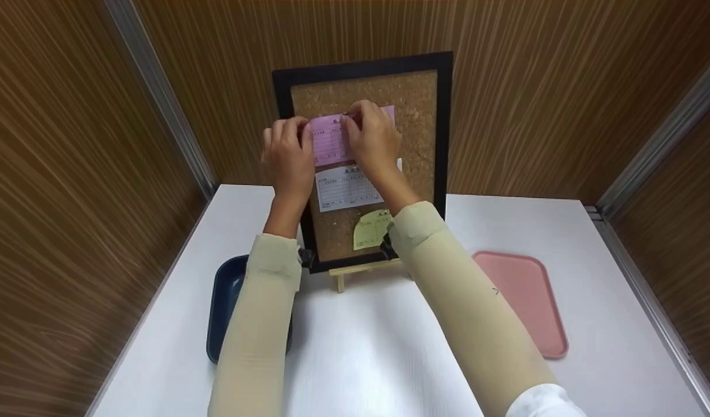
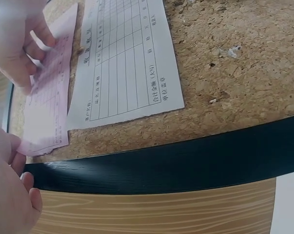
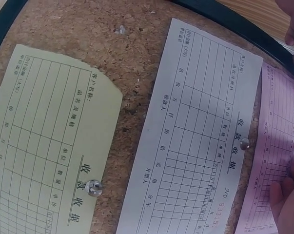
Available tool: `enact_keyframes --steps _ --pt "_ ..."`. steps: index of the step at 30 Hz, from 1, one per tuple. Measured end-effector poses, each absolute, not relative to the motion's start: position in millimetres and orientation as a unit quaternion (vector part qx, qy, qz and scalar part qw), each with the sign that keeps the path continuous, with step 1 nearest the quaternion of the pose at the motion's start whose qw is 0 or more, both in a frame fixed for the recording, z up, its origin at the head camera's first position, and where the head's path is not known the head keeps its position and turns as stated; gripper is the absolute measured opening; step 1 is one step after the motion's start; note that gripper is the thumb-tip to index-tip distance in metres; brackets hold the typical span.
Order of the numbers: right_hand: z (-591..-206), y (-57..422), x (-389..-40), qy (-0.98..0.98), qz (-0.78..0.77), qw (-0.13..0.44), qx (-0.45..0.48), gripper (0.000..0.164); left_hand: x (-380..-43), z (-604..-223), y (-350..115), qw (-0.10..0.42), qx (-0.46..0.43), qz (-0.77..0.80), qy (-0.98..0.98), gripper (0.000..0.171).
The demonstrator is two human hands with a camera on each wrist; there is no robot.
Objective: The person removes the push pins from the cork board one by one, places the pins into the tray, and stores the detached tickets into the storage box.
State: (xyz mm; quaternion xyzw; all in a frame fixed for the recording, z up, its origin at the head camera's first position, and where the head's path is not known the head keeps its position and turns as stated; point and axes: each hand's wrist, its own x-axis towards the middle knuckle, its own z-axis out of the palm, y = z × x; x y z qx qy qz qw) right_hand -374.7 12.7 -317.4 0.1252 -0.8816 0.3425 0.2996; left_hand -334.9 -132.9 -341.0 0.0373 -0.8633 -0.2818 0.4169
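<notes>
A pink receipt slip (image 1: 330, 142) lies against the upper part of a black-framed cork board (image 1: 416, 133). At its left edge, my left hand (image 1: 289, 152) pinches the corner beside the frame. My right hand (image 1: 376, 138) has thumb and fingers curled together at the slip's top middle; the fingertips hide the small thing between them. Below hangs a white receipt slip (image 3: 195, 122), fixed by a clear push pin (image 3: 245, 143). Lower down is a yellow-green receipt slip (image 3: 44, 131) with its own clear pin (image 3: 94, 187), partly behind my right forearm in the head view.
The board leans on a small wooden easel (image 1: 340, 282) on a white table (image 1: 361, 347). A dark blue tray (image 1: 220, 307) lies at left, partly under my left sleeve. A pink tray (image 1: 520, 284) lies at right. Wood-grain panels (image 1: 505, 104) enclose the table.
</notes>
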Motion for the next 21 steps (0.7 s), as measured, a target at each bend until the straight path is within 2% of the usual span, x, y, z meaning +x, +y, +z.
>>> enact_keyframes --steps 21 --pt "-317.1 16.6 -376.8 -0.875 0.386 0.272 0.108 0.018 -335.7 -341.9 -133.7 0.413 0.042 -0.29 -0.863 0.028"
